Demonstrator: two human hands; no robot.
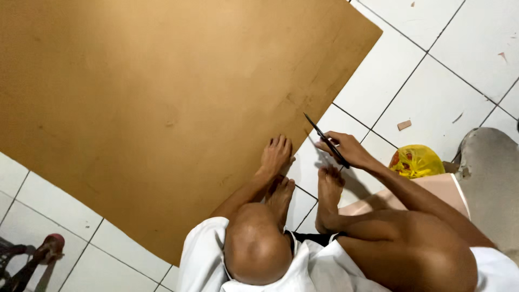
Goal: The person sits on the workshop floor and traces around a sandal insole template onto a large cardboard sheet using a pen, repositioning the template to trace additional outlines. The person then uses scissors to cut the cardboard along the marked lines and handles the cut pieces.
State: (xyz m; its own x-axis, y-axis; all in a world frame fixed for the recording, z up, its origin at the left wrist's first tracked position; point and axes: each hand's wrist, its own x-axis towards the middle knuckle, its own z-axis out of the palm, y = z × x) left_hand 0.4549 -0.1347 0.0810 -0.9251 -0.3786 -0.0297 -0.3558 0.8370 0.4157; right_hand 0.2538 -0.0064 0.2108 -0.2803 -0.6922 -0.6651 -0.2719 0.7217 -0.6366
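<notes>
Brown board point(162, 97) covers most of the white tiled floor point(432, 86) in front of you, lying flat, its near edge running diagonally past your feet. Your left hand point(275, 154) lies palm down on that board right at the edge, fingers point(282, 141) stretched out almost flat and close together, gripping nothing, only pressing on the surface. Your right hand point(346, 148) is just beside the board's edge, over the tiles, with its fingers curled shut around a thin dark blade-like tool point(326, 140). That tool slants up and to the left out of your grip, and its tip touches or nearly touches the board's edge; you cannot tell which from here. Your two hands are near each other, with the board's edge between them. Your bare feet point(327, 194) rest on the tiles just below both hands.

Behind your right forearm sits a yellow plastic bag point(416, 161), crumpled, with red and orange shapes showing through; what is inside cannot be made out. A small pinkish scrap point(404, 125) lies on the tiles further off.
</notes>
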